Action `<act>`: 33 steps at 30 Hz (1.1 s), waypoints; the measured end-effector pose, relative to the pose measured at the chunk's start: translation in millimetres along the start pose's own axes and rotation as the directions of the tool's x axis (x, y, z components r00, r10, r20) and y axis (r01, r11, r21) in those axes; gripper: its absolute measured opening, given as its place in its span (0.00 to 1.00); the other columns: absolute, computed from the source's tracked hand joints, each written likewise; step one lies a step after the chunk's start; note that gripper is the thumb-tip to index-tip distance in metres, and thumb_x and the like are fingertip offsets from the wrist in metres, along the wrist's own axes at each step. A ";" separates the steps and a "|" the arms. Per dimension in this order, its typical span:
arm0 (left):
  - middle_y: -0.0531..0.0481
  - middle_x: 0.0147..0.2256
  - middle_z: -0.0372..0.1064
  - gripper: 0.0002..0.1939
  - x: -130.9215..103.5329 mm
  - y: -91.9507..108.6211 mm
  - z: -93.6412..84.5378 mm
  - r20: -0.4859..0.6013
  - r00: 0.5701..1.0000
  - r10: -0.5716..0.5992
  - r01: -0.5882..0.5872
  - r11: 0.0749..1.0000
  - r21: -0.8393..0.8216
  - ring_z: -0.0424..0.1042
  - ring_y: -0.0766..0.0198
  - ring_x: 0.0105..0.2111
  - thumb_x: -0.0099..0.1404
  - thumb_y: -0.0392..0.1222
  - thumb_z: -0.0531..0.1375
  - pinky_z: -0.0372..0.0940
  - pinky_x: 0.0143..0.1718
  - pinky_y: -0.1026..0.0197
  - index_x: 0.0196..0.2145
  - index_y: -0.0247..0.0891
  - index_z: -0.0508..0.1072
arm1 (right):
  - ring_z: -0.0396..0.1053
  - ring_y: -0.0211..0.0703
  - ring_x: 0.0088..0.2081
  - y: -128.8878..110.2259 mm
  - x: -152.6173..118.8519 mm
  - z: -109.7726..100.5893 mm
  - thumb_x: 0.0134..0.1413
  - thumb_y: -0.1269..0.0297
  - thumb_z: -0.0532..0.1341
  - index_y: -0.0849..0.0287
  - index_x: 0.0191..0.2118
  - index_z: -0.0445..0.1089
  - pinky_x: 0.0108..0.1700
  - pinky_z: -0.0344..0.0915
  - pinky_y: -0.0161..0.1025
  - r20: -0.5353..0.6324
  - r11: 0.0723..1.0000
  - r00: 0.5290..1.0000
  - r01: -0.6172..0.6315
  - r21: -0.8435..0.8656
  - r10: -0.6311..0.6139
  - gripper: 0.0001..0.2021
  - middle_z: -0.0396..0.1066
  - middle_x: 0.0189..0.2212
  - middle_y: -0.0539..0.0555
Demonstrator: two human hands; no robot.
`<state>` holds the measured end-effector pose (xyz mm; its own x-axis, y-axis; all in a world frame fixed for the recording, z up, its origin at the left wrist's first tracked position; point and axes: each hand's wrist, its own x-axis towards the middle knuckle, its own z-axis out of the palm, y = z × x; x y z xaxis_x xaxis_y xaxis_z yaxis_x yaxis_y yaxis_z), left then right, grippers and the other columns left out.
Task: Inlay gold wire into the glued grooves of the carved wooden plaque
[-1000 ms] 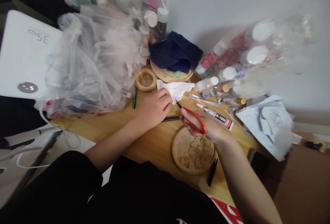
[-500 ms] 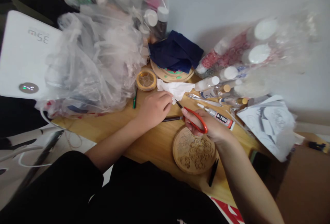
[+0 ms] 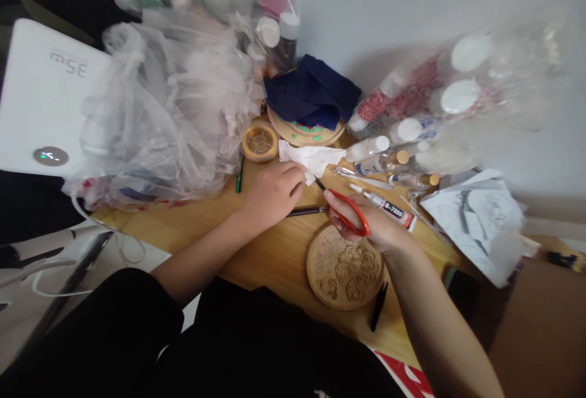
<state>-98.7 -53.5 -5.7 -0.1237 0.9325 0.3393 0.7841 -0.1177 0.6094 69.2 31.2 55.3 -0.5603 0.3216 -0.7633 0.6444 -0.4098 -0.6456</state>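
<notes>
In the head view my right hand (image 3: 361, 218) grips scissors with red handles (image 3: 348, 213), their dark blades angled up toward my left fingertips. My left hand (image 3: 277, 189) is closed in a pinch just left of the blade tips. What it pinches is too small or hidden to name. A crumpled white tissue (image 3: 315, 155) lies right behind its fingertips. Below my hands sits a round wooden board (image 3: 344, 267) with a flower pattern in raised line coils. A dark pen (image 3: 306, 211) lies on the table between my hands.
Around the wooden table (image 3: 201, 227) are a round clear case (image 3: 259, 141), a navy cloth (image 3: 314, 90), a B-7000 glue tube (image 3: 389, 207), tweezers (image 3: 379, 304), and a green-tipped pen (image 3: 238, 179). Plastic bags (image 3: 169, 111) crowd the left; bottles (image 3: 407, 129) and printed papers (image 3: 480, 221) stand right.
The scissor tips have shifted slightly right, a little farther from my left fingertips. My left hand stays in nearly the same place.
</notes>
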 end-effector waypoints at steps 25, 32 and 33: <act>0.48 0.39 0.76 0.07 -0.3 0.7 -0.5 -0.003 1.000 -0.005 0.005 1.000 0.000 0.77 0.61 0.40 0.63 0.29 0.56 0.71 0.43 0.58 0.30 0.37 0.69 | 0.51 0.28 0.10 8.6 2.9 -4.6 0.48 0.36 0.61 0.57 0.15 0.59 0.13 0.43 0.33 -0.040 0.999 0.999 -0.028 -0.018 0.027 0.29 0.56 0.11 0.45; 0.48 0.39 0.76 0.07 -0.4 -0.2 -0.4 -0.011 1.000 -0.008 0.008 1.000 -0.003 0.77 0.61 0.39 0.62 0.28 0.56 0.71 0.41 0.59 0.30 0.37 0.69 | 0.50 0.27 0.10 13.5 6.3 -10.7 0.53 0.37 0.59 0.57 0.16 0.60 0.14 0.43 0.33 -0.014 0.996 1.000 -0.017 -0.091 0.016 0.29 0.57 0.10 0.45; 0.48 0.39 0.76 0.07 -0.4 -0.3 -0.6 -0.010 1.000 -0.009 0.009 1.000 -0.003 0.77 0.61 0.39 0.62 0.28 0.56 0.71 0.41 0.59 0.30 0.37 0.69 | 0.50 0.27 0.09 14.7 6.9 -11.6 0.53 0.38 0.59 0.57 0.16 0.60 0.14 0.43 0.33 -0.012 0.995 1.000 -0.024 -0.096 0.023 0.28 0.57 0.11 0.46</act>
<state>-99.3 -54.0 -5.6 -0.1373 0.9301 0.3407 0.7810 -0.1099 0.6148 80.9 37.3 40.3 -0.5387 0.3224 -0.7784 0.7049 -0.3335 -0.6260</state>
